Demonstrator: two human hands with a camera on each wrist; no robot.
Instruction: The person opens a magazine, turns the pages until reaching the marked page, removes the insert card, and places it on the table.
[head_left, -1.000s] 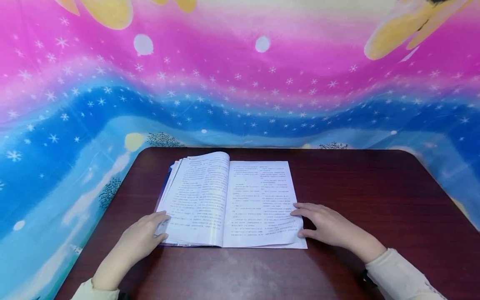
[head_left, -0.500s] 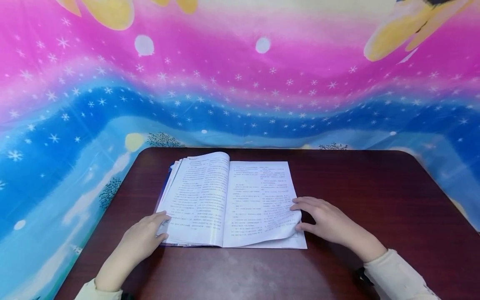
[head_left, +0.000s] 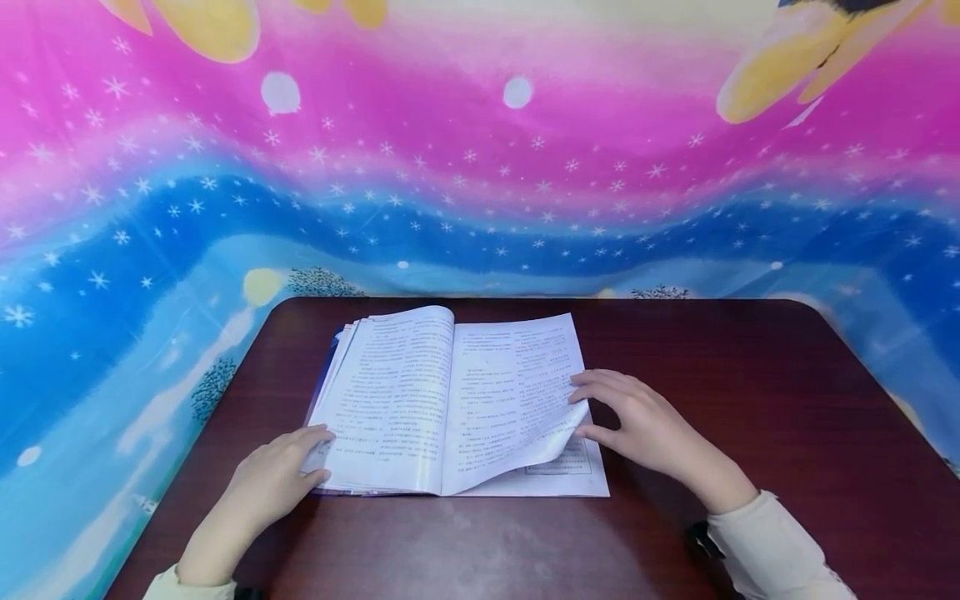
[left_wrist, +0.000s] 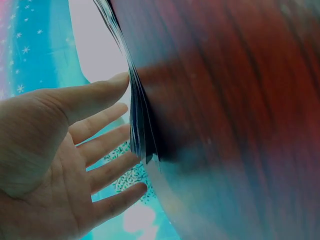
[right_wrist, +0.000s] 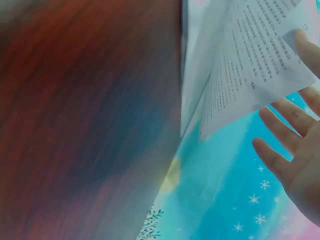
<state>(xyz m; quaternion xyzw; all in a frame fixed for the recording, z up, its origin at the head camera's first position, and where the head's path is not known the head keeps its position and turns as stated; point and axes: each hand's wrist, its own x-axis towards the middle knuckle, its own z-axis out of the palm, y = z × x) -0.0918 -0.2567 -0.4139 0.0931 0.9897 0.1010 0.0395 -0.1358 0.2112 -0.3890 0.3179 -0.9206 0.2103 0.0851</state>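
Observation:
An open magazine (head_left: 393, 392) with printed text lies on the dark table. My right hand (head_left: 641, 425) pinches the outer edge of its right-hand page (head_left: 498, 400), thumb below and fingers above. That page's lower corner is lifted and curls, baring part of the sheet beneath with a boxed block of text (head_left: 558, 462). In the right wrist view the raised page (right_wrist: 250, 70) stands away from the stack. My left hand (head_left: 270, 479) rests at the magazine's left edge with fingers extended. The left wrist view has its thumb against the stacked page edges (left_wrist: 137, 110).
The reddish-brown wooden table (head_left: 750, 375) has rounded far corners. Behind and beside it hangs a pink and blue cloth backdrop (head_left: 480, 192) with snowflakes. A dark band (head_left: 705, 540) shows at the right wrist, by the pale sleeve (head_left: 772, 542).
My right hand has moved up and slightly left, lifting the right-hand page's lower corner and uncovering more of the sheet below. My left hand stays at the left edge.

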